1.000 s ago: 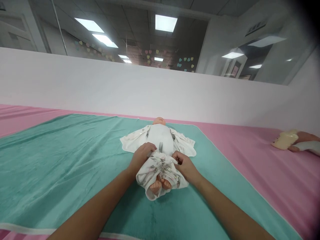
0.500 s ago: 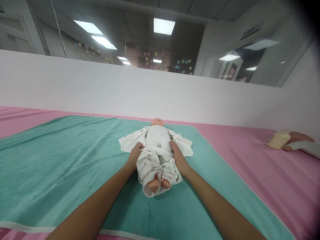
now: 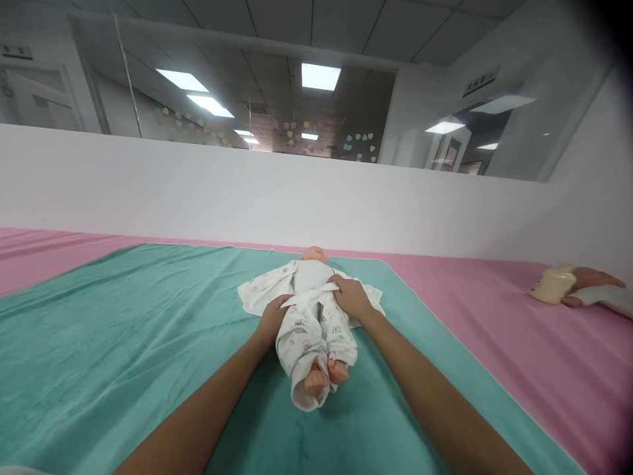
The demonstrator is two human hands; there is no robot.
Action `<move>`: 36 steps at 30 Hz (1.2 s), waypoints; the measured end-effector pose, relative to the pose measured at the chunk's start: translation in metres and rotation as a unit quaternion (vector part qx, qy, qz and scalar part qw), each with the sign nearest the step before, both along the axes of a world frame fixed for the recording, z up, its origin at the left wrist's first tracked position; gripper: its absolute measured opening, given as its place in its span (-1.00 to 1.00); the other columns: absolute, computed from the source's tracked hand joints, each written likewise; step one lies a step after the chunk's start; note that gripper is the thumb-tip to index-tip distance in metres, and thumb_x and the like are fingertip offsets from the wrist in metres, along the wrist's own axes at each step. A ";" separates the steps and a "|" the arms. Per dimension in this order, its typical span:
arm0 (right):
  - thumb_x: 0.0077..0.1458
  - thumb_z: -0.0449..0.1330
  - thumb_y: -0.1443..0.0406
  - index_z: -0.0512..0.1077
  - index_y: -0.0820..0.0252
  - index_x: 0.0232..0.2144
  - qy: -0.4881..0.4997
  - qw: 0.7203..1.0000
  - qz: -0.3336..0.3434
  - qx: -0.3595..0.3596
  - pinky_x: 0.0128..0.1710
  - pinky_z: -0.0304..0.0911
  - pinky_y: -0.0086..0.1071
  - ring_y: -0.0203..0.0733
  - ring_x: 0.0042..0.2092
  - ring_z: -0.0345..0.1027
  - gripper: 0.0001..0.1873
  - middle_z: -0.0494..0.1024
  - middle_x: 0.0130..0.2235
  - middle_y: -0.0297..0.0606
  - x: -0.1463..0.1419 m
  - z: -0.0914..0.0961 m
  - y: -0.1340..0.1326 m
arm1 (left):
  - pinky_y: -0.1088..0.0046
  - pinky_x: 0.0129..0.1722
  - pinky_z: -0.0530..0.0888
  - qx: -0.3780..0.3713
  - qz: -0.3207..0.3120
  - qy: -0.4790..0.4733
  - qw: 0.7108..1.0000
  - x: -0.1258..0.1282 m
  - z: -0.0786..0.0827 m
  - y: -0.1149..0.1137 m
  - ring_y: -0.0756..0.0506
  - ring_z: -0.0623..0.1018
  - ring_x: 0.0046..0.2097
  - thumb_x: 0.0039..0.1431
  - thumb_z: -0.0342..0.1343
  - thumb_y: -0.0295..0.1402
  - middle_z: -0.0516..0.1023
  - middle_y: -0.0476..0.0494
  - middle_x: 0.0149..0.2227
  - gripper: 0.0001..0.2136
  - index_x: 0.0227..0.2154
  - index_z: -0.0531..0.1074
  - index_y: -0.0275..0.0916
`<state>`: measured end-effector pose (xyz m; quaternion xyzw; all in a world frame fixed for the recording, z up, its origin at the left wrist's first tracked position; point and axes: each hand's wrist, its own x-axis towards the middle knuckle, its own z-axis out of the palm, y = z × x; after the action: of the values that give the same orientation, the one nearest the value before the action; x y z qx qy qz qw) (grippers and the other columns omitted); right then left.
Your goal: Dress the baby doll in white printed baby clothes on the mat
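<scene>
A baby doll (image 3: 313,272) lies on its back on a green blanket (image 3: 148,343), feet towards me. White patterned trousers (image 3: 301,336) cover its legs, with the bare feet showing at the cuffs. My left hand (image 3: 273,318) grips the waistband at the doll's left-of-view hip, fingers closed. On the other side, my right hand (image 3: 350,297) pinches the waistband and holds it up, stretched across the belly. A white patterned jacket (image 3: 267,287) lies spread open beneath the doll's upper body. Parts of my fingertips are hidden by the cloth.
The blanket rests on a pink sheet (image 3: 475,290). At the far right on the sheet are a cream-coloured bottle (image 3: 552,284) and a second doll (image 3: 601,287), partly cut off by the frame. Behind stands a white wall (image 3: 198,191) with a window above.
The trousers' waistband has been drawn up higher over the doll's belly. My right hand has turned inward over the front and lifted the band. The doll's legs look straighter.
</scene>
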<state>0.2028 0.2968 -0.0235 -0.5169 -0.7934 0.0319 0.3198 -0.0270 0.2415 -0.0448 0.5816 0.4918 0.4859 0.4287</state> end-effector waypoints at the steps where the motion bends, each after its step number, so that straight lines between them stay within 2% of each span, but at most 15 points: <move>1: 0.01 -0.03 0.36 0.40 0.09 -0.22 0.053 0.998 -0.021 -0.012 -0.13 0.11 -0.27 -0.09 -0.19 0.34 -0.70 0.51 -0.27 -0.27 -0.001 -0.004 0.008 | 0.30 -0.12 0.43 0.009 -0.002 0.007 1.000 0.001 -0.001 0.001 -0.18 0.50 -0.11 -0.01 0.04 -0.32 0.54 -0.15 -0.19 -0.72 -0.20 0.43 -0.27; 3: -0.01 -0.01 0.32 0.38 0.09 -0.25 0.162 0.985 -0.050 -0.045 -0.14 0.13 -0.28 -0.09 -0.18 0.33 -0.74 0.50 -0.26 -0.29 -0.001 -0.015 0.023 | 0.29 -0.10 0.41 0.033 0.001 0.038 0.999 0.002 -0.003 0.004 -0.17 0.49 -0.11 0.06 0.01 -0.27 0.54 -0.14 -0.19 -0.74 -0.22 0.42 -0.25; 5: -0.03 0.00 0.29 0.35 0.12 -0.25 0.228 0.969 -0.059 -0.068 -0.13 0.16 -0.29 -0.11 -0.15 0.33 -0.74 0.49 -0.21 -0.27 -0.001 -0.029 0.034 | 0.29 -0.08 0.39 0.054 0.017 0.082 0.995 0.003 -0.007 0.007 -0.15 0.48 -0.10 0.10 -0.03 -0.28 0.52 -0.13 -0.17 -0.78 -0.23 0.39 -0.22; 8: -0.05 0.00 0.22 0.30 0.19 -0.17 0.263 0.959 -0.077 -0.076 -0.10 0.19 -0.23 -0.09 -0.14 0.32 -0.65 0.46 -0.17 -0.18 -0.001 -0.048 0.043 | 0.30 -0.10 0.39 0.068 0.047 0.132 0.988 0.005 -0.012 0.008 -0.13 0.48 -0.12 0.14 -0.07 -0.32 0.50 -0.12 -0.18 -0.84 -0.24 0.31 -0.20; 11: -0.06 0.00 0.20 0.24 0.24 -0.04 0.291 0.949 -0.088 -0.080 -0.02 0.18 -0.21 -0.08 -0.05 0.29 -0.51 0.41 -0.06 -0.10 -0.001 -0.057 0.046 | 0.27 -0.15 0.40 0.092 0.076 0.200 0.973 0.007 -0.012 0.007 -0.14 0.47 -0.14 0.12 -0.08 -0.38 0.47 -0.14 -0.21 -0.87 -0.26 0.27 -0.19; 14: -0.04 -0.02 0.24 0.19 0.19 0.09 0.305 0.947 -0.037 -0.088 0.12 0.07 -0.24 -0.12 0.14 0.15 -0.42 0.26 0.14 -0.14 -0.002 -0.058 0.046 | 0.23 -0.07 0.38 0.179 0.106 0.285 0.936 0.006 -0.003 0.012 -0.17 0.41 0.00 -0.03 -0.08 -0.55 0.39 -0.21 -0.08 -0.79 -0.30 0.27 -0.20; 16: 0.00 -0.02 0.22 0.18 0.13 0.14 0.314 0.943 0.014 -0.107 0.20 -0.04 -0.23 -0.13 0.23 0.01 -0.40 0.15 0.22 -0.24 -0.001 -0.055 0.044 | 0.21 0.08 0.29 0.234 0.081 0.323 0.913 0.004 0.006 0.020 -0.18 0.24 0.18 -0.12 -0.08 -0.62 0.26 -0.23 0.11 -0.66 -0.24 0.29 -0.22; 18: 0.01 0.00 0.21 0.20 0.11 0.15 0.319 0.938 0.049 -0.129 0.23 -0.10 -0.23 -0.13 0.25 -0.04 -0.40 0.12 0.24 -0.30 0.001 -0.052 0.041 | 0.19 0.18 0.18 0.235 0.036 0.346 0.908 0.001 0.015 0.032 -0.19 0.11 0.26 -0.13 -0.05 -0.61 0.12 -0.21 0.23 -0.53 -0.07 0.28 -0.23; 19: 0.01 0.01 0.21 0.22 0.11 0.14 0.318 0.936 0.054 -0.137 0.23 -0.11 -0.23 -0.14 0.25 -0.02 -0.41 0.14 0.23 -0.31 0.003 -0.051 0.040 | 0.20 0.19 0.16 0.217 0.018 0.351 0.911 -0.001 0.019 0.038 -0.20 0.12 0.26 -0.11 -0.03 -0.58 0.10 -0.21 0.25 -0.47 0.02 0.23 -0.24; 21: -0.01 0.04 0.23 0.29 0.11 0.10 0.315 0.936 0.055 -0.149 0.22 -0.09 -0.24 -0.13 0.22 0.04 -0.43 0.23 0.19 -0.30 0.006 -0.048 0.039 | 0.22 0.14 0.23 0.174 -0.012 0.353 0.919 -0.002 0.025 0.052 -0.21 0.26 0.19 -0.06 -0.01 -0.50 0.20 -0.24 0.21 -0.42 0.12 0.17 -0.24; 23: -0.05 0.07 0.26 0.36 0.09 0.03 0.314 0.937 0.044 -0.150 0.20 -0.05 -0.25 -0.13 0.18 0.11 -0.47 0.31 0.14 -0.32 0.008 -0.045 0.039 | 0.28 0.06 0.30 0.154 -0.027 0.349 0.924 -0.003 0.028 0.064 -0.20 0.38 0.10 -0.01 -0.04 -0.45 0.35 -0.24 0.11 -0.47 0.11 0.21 -0.24; 27: -0.06 0.06 0.26 0.47 0.11 -0.14 0.302 0.945 0.038 -0.119 0.08 0.10 -0.29 -0.13 0.03 0.28 -0.60 0.47 -0.03 -0.32 0.008 -0.039 0.043 | 0.37 -0.12 0.35 0.152 0.019 0.347 0.925 0.000 0.033 0.092 -0.16 0.48 -0.08 0.06 -0.11 -0.42 0.52 -0.18 -0.11 -0.65 -0.08 0.37 -0.24; 29: -0.04 0.05 0.20 0.50 0.15 -0.25 0.292 0.950 0.031 -0.104 -0.03 0.16 -0.30 -0.13 -0.09 0.33 -0.67 0.53 -0.16 -0.31 0.006 -0.036 0.049 | 0.42 -0.23 0.34 0.136 0.052 0.342 0.928 0.003 0.035 0.108 -0.14 0.49 -0.18 0.07 -0.13 -0.41 0.54 -0.14 -0.22 -0.73 -0.22 0.42 -0.23; 33: -0.05 0.05 0.14 0.49 0.18 -0.39 0.301 0.946 -0.048 -0.109 -0.16 0.19 -0.33 -0.13 -0.20 0.34 -0.69 0.54 -0.30 -0.30 0.004 -0.036 0.069 | 0.48 -0.33 0.28 0.111 0.082 0.335 0.932 0.014 0.033 0.137 -0.11 0.46 -0.28 0.04 -0.12 -0.41 0.52 -0.12 -0.38 -0.82 -0.50 0.39 -0.24; 36: -0.06 0.03 0.18 0.47 0.20 -0.40 0.315 0.937 -0.089 -0.119 -0.20 0.18 -0.35 -0.13 -0.22 0.34 -0.71 0.53 -0.31 -0.26 0.003 -0.040 0.085 | 0.48 -0.39 0.25 0.087 0.116 0.334 0.931 0.018 0.024 0.144 -0.10 0.44 -0.34 0.03 -0.11 -0.43 0.49 -0.12 -0.43 -0.86 -0.52 0.33 -0.25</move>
<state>0.2062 0.3815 -0.0632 -0.5829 -0.5932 0.2591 0.4911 -0.0086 0.3854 -0.0207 0.6840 0.6266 0.3507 0.1284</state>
